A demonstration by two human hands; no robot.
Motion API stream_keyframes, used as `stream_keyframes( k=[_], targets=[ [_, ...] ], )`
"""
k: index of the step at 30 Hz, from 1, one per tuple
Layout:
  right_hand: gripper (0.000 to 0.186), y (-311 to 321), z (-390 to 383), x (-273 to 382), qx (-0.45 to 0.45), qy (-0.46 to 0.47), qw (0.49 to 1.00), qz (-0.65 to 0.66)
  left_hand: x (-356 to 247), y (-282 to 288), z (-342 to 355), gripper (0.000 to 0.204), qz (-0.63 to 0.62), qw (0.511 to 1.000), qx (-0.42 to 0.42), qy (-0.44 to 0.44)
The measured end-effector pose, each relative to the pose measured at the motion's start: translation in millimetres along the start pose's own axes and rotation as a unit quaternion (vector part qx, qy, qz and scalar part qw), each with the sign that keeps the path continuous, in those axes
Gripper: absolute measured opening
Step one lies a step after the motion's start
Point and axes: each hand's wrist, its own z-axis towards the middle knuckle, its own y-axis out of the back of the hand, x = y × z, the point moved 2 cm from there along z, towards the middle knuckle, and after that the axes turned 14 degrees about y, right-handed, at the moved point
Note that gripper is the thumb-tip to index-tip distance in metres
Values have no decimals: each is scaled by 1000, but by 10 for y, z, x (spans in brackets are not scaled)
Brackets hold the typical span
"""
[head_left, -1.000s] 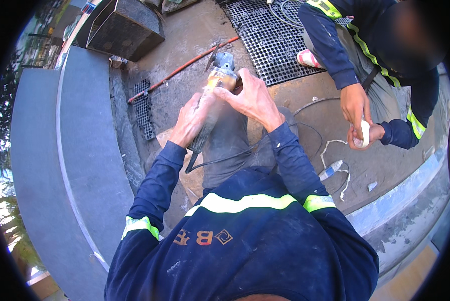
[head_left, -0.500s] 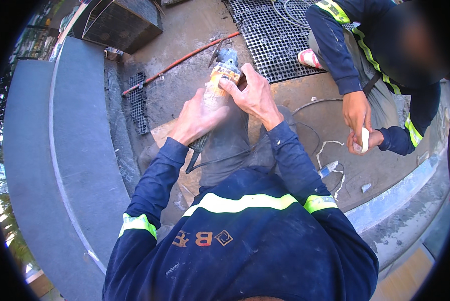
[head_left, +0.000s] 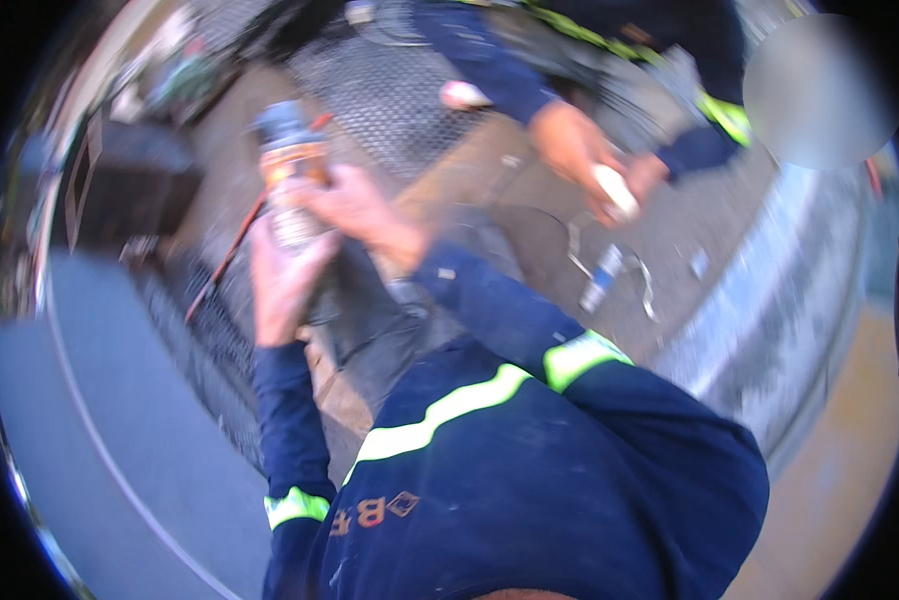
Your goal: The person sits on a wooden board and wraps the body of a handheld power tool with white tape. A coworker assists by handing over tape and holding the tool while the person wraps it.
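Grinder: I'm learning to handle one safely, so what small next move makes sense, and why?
Perhaps steady the grinder between left hand and right hand: both are on its body, its head points forward, and another person's hand is to the right.

Both arms (head_left: 484, 290) reach forward, fingers (head_left: 347, 186) curled close together.
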Motion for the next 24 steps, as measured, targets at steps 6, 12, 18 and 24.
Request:
stream_keyframes(
  k=[6, 12, 18, 24],
  targets=[
    [50, 182, 79, 496, -23, -12, 997, -78, 87, -243, -95, 47, -204, 959, 133, 143],
    [55, 238, 288, 483, 15, 73, 991, 108, 28, -246, 99, 40, -251, 944, 196, 90],
    [71, 249, 474, 482, 81, 20, 996, 36, -85, -205, -65, 38, -248, 950, 152, 115],
    [60, 153, 308, 330, 71, -13, 997, -29, 0, -163, -326, 36, -220, 959, 117, 137]
  ],
)
